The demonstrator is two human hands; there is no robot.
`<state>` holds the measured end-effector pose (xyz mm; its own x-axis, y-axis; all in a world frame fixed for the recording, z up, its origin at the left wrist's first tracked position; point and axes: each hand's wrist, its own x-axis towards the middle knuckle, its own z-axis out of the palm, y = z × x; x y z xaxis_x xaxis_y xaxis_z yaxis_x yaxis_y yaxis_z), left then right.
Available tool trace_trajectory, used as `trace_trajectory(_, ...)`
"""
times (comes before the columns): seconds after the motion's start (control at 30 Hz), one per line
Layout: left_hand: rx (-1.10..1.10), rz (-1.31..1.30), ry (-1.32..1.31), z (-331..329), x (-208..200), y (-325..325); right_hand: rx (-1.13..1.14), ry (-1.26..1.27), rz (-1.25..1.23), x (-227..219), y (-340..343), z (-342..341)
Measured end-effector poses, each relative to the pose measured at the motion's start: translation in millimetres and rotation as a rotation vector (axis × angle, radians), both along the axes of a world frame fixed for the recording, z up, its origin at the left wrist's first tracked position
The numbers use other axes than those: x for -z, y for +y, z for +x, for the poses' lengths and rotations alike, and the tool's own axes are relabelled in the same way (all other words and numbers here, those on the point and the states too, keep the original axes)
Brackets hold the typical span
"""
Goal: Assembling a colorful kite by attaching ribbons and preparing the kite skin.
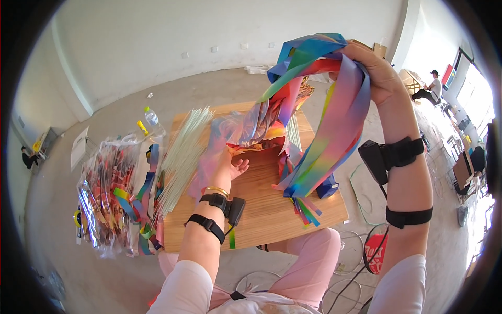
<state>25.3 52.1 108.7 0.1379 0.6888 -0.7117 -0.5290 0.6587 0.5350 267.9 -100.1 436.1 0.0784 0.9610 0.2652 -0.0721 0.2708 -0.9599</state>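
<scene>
My right hand [370, 70] is raised high at the right, its fingers wrapped round a looped bundle of rainbow ribbons [337, 123]. The ribbons hang in wide folds down to the table, and their cut ends fan out near its right edge. Lower and further left, my left hand [235, 163] is at the edge of a red and orange patterned sheet [261, 144]. It seems to pinch that edge with thumb and forefinger, while the other fingers curl loosely below. Shiny clear film [251, 123] covers part of the sheet, and ribbons hide its right side.
A wooden table [266, 209] stands before my knees. Thin pale rods [183, 152] lie along its left side, beside plastic-wrapped patterned sheets [107, 193]. A blue object [328, 186] sits at the right edge. A bottle [151, 116] stands beyond; cables [361, 261] run across the floor.
</scene>
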Motion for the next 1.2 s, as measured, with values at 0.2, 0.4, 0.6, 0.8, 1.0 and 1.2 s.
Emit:
trace_trajectory(0.2,-0.077,0.326,-0.508,1.5,38.9,26.4,-0.067,-0.062,-0.051,-4.8,-10.8,-3.1)
trace_trajectory(0.4,-0.107,0.558,-0.508,-2.8,39.8,93.1,0.016,-0.046,0.033,-8.7,-24.9,6.4)
trace_trajectory(0.6,-0.007,0.738,-0.439,52.6,-38.1,77.7,0.056,-0.034,0.100,-19.2,-69.8,60.5)
trace_trajectory(0.8,0.052,0.809,-0.363,55.7,-129.4,87.4,-0.022,0.218,0.192,-25.7,-98.6,81.3)
trace_trajectory(1.0,0.122,1.036,-0.390,59.6,-203.3,81.6,-0.035,0.245,0.279,-37.6,-148.1,105.9)
trace_trajectory(1.2,-0.027,1.242,-0.139,28.4,-287.1,46.3,0.201,0.077,0.306,-31.1,-168.4,141.4)
